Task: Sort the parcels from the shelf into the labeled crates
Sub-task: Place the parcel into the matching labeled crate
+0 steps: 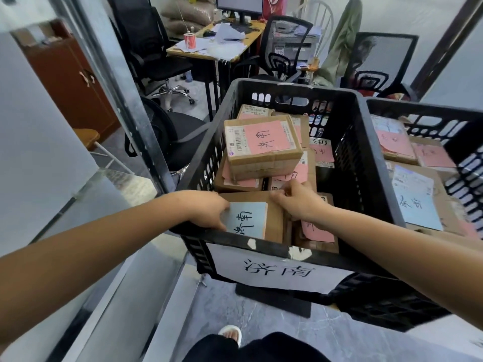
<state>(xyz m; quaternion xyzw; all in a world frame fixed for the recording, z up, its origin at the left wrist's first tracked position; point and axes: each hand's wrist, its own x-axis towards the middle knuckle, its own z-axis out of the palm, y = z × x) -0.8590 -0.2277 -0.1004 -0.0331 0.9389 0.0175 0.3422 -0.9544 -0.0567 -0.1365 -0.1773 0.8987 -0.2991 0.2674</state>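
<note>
Left grip (209,212) and right grip (300,202) clasp a blue-labelled parcel (248,218) at the near end of the well-stocked crate (261,86); shelf unseen, remainder unknown

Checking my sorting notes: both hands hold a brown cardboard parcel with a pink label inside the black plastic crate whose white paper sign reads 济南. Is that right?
Not quite. The head view shows the label on the brown cardboard parcel is light blue, not pink. The rest holds: left hand and right hand hold it inside the black plastic crate with the white paper sign.
</note>
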